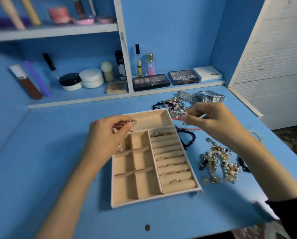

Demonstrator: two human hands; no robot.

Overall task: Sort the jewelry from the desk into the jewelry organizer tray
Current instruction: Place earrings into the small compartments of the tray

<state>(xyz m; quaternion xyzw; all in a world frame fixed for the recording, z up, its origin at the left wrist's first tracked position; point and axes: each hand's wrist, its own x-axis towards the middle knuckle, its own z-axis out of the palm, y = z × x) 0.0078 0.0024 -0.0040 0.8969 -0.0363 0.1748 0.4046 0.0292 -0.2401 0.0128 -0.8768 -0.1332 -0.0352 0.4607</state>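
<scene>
Beige organizer tray (152, 201) sits at frame centre on the blue desk (49, 169). Left hand (106, 138) over the tray's upper-left corner, thumb and fingertips pinched on a small metal piece (133, 121). Right hand (213, 121) just right of the tray's top edge, thumb and forefinger clamped on a red thread (176, 118). Rings (171, 163) in the right-side rolls. Tangled jewelry pile (218, 163) right of the tray; watches (201, 97) upper right.

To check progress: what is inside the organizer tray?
In the tray, rings sit between the right-side rolls. Small gold pieces lie in a far-left compartment, partly hidden by the left hand.
</scene>
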